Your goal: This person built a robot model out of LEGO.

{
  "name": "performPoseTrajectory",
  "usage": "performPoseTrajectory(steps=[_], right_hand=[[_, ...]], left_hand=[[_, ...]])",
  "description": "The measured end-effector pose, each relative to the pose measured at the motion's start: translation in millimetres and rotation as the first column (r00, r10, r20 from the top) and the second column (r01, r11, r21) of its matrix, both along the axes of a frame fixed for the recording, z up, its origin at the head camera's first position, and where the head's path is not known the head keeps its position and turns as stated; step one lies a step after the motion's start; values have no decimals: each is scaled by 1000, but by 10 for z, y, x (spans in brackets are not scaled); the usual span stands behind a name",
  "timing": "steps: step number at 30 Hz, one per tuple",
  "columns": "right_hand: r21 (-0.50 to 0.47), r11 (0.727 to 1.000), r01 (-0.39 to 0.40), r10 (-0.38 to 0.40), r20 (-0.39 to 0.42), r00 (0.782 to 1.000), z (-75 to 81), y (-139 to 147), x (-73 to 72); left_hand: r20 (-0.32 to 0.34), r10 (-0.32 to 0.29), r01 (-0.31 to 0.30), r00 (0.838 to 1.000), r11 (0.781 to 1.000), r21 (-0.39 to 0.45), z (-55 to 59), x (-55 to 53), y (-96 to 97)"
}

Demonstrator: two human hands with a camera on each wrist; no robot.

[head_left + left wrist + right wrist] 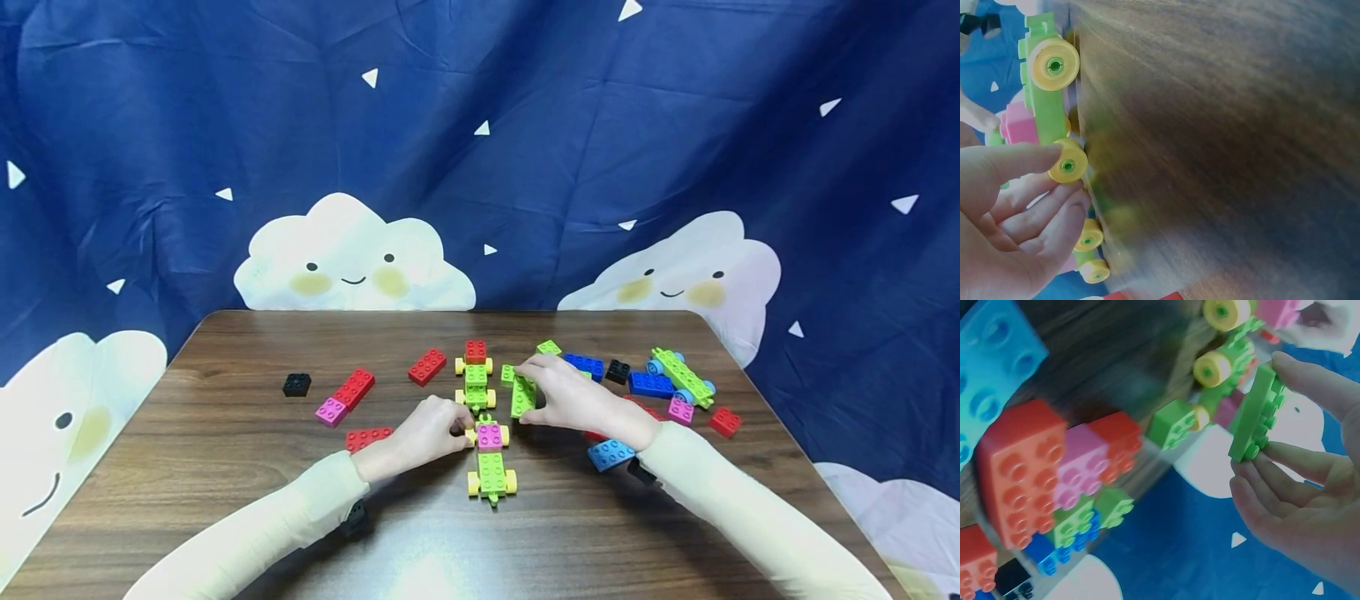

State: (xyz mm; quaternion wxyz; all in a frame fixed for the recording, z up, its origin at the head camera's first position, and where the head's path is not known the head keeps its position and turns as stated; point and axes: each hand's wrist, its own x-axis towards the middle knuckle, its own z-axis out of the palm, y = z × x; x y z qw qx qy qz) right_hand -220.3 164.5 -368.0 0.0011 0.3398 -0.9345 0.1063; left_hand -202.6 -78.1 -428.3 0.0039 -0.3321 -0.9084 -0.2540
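My left hand (427, 433) pinches the front left yellow wheel (1067, 164) of a lime green toy train car (492, 475) with its thumb and fingers. A pink brick (490, 436) sits on that car's far end. Just beyond, in line with it, stands a second green car (476, 377) on yellow wheels, with a red brick (476, 351) on top. Right of the cars, my right hand (558, 396) grips a long green brick (1252, 415) by its ends, thumb against fingers. In the right wrist view its studs face the palm.
Loose red bricks (427, 367), a pink brick (331, 412) and a black brick (297, 384) lie to the left. Right of the right hand are blue bricks (651, 384) and a green car with blue wheels (681, 377). A light blue brick (611, 455) lies near the right forearm.
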Motion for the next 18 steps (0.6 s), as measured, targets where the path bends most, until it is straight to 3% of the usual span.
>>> performPoseTrajectory(steps=[9, 15, 18], right_hand=[[-31, 990, -138, 140, 78, 987, 27, -152, 272], [-10, 984, -177, 176, 141, 974, -45, -239, 368], [-2, 982, -190, 189, 131, 973, -62, -258, 391]], left_hand=[[35, -7, 6, 999, 999, 36, -17, -27, -23], [19, -12, 11, 1000, 999, 30, -14, -23, -23], [9, -13, 13, 1000, 999, 30, -13, -22, -24]])
